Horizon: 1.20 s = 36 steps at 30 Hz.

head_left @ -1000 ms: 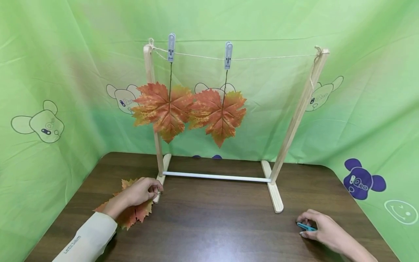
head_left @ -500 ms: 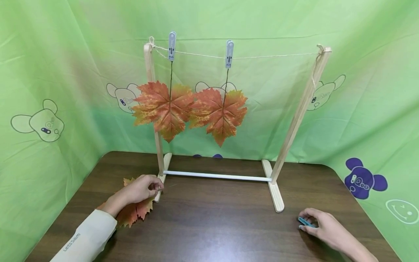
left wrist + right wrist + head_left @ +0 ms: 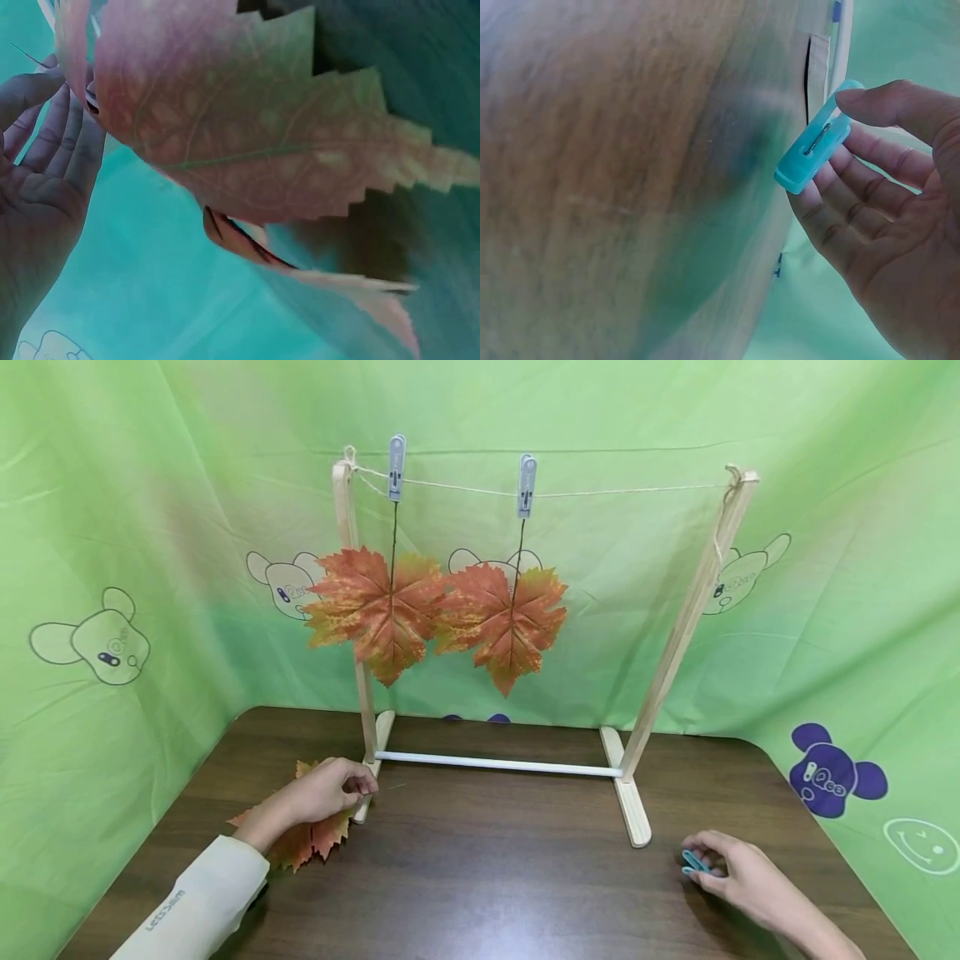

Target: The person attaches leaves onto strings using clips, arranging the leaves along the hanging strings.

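My left hand (image 3: 322, 793) pinches the thin stem of an orange-red artificial maple leaf (image 3: 327, 837), low over the table's left side. In the left wrist view the leaf (image 3: 255, 142) spreads large beside the hand (image 3: 49, 165), and the stem's tip pokes out past the fingers. Over at the right, my right hand (image 3: 742, 878) holds a turquoise clothespin (image 3: 696, 863) between thumb and fingers. The right wrist view shows the thumb on one end of this clothespin (image 3: 810, 150), its metal spring facing the camera.
A wooden stand with a left post (image 3: 345, 510), a right post (image 3: 686, 618) and a white crossbar (image 3: 495, 763) stands at the back. From its string (image 3: 630, 491), grey clothespins (image 3: 397, 468) hold two maple leaves (image 3: 510, 622). A green curtain (image 3: 600, 402) hangs behind the brown table (image 3: 480, 868).
The turquoise clothespin has turned in my right hand's fingers, from lying nearly flat to a steeper slant. My left hand, with the leaf, has shifted only slightly.
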{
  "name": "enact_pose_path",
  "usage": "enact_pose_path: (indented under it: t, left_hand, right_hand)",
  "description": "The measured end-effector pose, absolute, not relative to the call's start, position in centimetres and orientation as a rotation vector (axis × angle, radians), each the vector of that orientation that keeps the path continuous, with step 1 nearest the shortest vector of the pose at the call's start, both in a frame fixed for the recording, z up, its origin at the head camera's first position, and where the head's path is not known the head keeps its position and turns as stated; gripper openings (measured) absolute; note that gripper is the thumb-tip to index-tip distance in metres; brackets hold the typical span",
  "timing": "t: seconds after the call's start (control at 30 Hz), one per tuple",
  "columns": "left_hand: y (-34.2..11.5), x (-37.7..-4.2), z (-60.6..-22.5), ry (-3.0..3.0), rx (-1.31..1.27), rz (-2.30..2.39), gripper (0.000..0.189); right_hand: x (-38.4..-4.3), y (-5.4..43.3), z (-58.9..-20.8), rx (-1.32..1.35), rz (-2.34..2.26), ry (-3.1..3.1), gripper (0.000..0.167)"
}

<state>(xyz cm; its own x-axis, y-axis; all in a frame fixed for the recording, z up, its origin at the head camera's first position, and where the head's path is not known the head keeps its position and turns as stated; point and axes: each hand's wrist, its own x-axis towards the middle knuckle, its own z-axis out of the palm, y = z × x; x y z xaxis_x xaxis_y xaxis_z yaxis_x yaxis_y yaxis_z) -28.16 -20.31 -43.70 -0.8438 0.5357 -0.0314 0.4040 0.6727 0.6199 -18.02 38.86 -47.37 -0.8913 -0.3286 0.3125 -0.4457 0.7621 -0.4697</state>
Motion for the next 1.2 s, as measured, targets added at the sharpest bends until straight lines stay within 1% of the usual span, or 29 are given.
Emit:
enact_pose_path:
  t: [0.27, 0.5, 0.77, 1.0, 1.2]
  left_hand:
    - [-20.2, -28.1, -41.9, 2.667, 0.765, 0.900, 0.019]
    - [-19.5, -27.5, -40.1, 2.682, 0.821, 0.872, 0.019]
    - [-18.1, -27.0, -38.7, 2.636, 0.886, 0.905, 0.022]
    - [-16.7, -26.6, -37.8, 2.621, 1.024, 0.913, 0.023]
    - [-15.2, -26.4, -36.9, 2.648, 1.052, 0.955, 0.024]
  right_hand:
    - [-18.5, 38.6, -46.9, 0.629, 0.791, -2.731, 0.031]
    - [-19.0, 38.2, -45.9, 0.650, 0.786, -2.749, 0.033]
    - [-19.8, 37.2, -44.4, 0.694, 0.807, -2.678, 0.034]
    - [-20.1, 36.3, -42.9, 0.690, 0.745, -2.642, 0.037]
    - [-20.5, 35.6, -41.8, 0.708, 0.729, -2.575, 0.041]
